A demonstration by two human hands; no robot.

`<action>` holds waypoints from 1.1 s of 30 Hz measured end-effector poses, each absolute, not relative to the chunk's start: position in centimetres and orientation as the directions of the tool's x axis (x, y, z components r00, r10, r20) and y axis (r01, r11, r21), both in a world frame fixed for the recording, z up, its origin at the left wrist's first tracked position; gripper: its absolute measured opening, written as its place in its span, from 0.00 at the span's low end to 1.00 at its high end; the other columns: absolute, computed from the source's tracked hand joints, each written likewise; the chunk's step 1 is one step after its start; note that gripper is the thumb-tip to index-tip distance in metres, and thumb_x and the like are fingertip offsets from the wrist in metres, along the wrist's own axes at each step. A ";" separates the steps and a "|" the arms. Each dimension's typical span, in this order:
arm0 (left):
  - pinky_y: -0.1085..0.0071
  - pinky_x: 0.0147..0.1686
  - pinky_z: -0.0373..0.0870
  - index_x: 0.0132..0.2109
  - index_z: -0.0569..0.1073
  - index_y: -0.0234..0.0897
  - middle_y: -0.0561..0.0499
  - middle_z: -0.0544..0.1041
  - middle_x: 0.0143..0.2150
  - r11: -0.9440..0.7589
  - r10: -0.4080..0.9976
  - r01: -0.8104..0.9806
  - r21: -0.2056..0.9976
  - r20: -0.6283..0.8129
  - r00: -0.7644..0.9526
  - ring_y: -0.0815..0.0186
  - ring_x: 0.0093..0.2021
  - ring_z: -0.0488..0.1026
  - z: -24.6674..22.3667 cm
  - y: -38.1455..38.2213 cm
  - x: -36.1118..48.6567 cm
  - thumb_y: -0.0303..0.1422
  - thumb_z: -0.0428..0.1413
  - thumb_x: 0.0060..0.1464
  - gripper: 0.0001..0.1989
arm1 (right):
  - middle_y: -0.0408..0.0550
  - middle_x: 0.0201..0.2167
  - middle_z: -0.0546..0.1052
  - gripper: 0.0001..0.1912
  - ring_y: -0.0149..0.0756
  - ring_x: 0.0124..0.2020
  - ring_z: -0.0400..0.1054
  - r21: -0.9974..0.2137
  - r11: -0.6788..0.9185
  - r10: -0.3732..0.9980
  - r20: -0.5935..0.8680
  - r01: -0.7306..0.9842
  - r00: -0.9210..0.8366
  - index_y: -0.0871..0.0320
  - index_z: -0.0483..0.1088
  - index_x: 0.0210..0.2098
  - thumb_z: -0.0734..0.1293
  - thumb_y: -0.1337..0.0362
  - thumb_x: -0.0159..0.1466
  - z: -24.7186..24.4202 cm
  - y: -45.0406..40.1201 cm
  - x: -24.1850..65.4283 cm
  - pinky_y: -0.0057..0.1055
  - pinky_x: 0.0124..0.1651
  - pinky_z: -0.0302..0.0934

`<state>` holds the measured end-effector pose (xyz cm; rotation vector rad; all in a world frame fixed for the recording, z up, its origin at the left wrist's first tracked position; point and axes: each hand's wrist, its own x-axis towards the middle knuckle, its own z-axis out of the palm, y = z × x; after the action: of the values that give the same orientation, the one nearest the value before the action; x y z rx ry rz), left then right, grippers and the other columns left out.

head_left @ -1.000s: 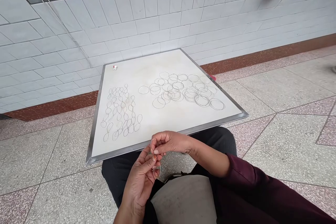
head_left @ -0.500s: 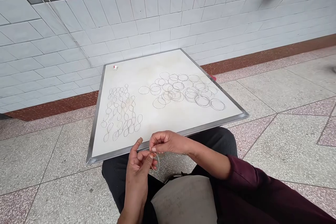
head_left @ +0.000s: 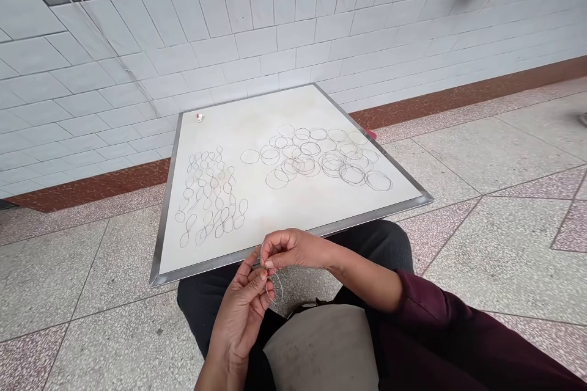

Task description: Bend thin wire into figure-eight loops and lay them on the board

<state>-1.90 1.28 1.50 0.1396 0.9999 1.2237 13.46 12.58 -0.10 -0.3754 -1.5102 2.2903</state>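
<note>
Between my two hands, just off the near edge of the white board (head_left: 275, 98), is a thin wire loop (head_left: 281, 286). My left hand (head_left: 250, 290) pinches it between thumb and fingers from below. My right hand (head_left: 283, 249) pinches the upper part of the same loop, its fingertips almost touching the left ones. On the board's right half lie several round wire rings (head_left: 378, 181), many overlapping. Several twisted, figure-eight wire pieces (head_left: 222, 220) lie in rough columns on the left half.
A small white and red object (head_left: 200, 117) sits at the board's far left corner. The board has a metal rim (head_left: 293, 243) and stands over my knees, against a white tiled wall (head_left: 257, 43). A barred window is at upper left.
My left hand has turned, and its raised index finger has come in towards the wire. The lower part of the loop has swung slightly right. My right hand has barely moved.
</note>
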 end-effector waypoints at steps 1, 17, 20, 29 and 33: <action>0.80 0.29 0.74 0.53 0.72 0.34 0.51 0.79 0.34 0.391 0.829 -0.715 0.579 -0.560 0.000 0.75 0.27 0.74 1.5 1.3 -1.9 0.19 0.67 0.46 0.26 | 0.42 0.30 0.74 0.12 0.29 0.32 0.70 -0.923 -0.352 0.440 -0.017 -0.155 -0.898 0.60 0.73 0.37 0.73 0.59 0.60 -0.1 12.6 13.5 0.30 0.41 0.64; 0.81 0.28 0.72 0.50 0.74 0.35 0.49 0.79 0.35 0.474 0.806 -0.742 0.474 -0.573 0.148 0.76 0.27 0.72 1.8 0.7 -1.4 0.22 0.69 0.45 0.23 | 0.43 0.29 0.76 0.10 0.27 0.28 0.69 -0.898 -0.405 0.369 0.014 -0.174 -0.929 0.62 0.73 0.36 0.73 0.61 0.61 0.5 12.5 13.9 0.29 0.38 0.65; 0.81 0.29 0.72 0.50 0.74 0.35 0.50 0.78 0.33 0.462 0.815 -0.735 0.496 -0.565 0.130 0.75 0.27 0.73 1.9 0.9 -1.4 0.21 0.69 0.43 0.26 | 0.44 0.31 0.76 0.09 0.27 0.30 0.70 -0.917 -0.365 0.372 0.014 -0.160 -0.928 0.61 0.73 0.37 0.72 0.62 0.61 0.7 12.4 14.0 0.30 0.39 0.65; 0.76 0.27 0.71 0.60 0.67 0.36 0.55 0.77 0.28 0.390 0.869 -0.537 0.748 -0.492 -0.054 0.72 0.25 0.72 2.4 1.0 -1.3 0.26 0.70 0.44 0.36 | 0.41 0.29 0.76 0.05 0.29 0.31 0.71 -0.983 -0.183 0.458 -0.073 -0.014 -0.886 0.59 0.74 0.36 0.70 0.66 0.60 1.7 11.9 14.4 0.28 0.39 0.65; 0.73 0.26 0.70 0.63 0.63 0.36 0.57 0.75 0.25 0.297 0.907 -0.389 0.872 -0.385 -0.171 0.70 0.25 0.71 2.1 0.9 -1.0 0.31 0.69 0.46 0.39 | 0.40 0.27 0.75 0.04 0.28 0.29 0.69 -0.986 -0.144 0.515 -0.143 0.079 -0.845 0.58 0.74 0.35 0.70 0.68 0.59 1.7 11.6 14.2 0.26 0.35 0.63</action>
<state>-0.95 0.89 2.07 0.5564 1.2536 1.2583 14.16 11.56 1.69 -0.6701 -1.8265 2.0649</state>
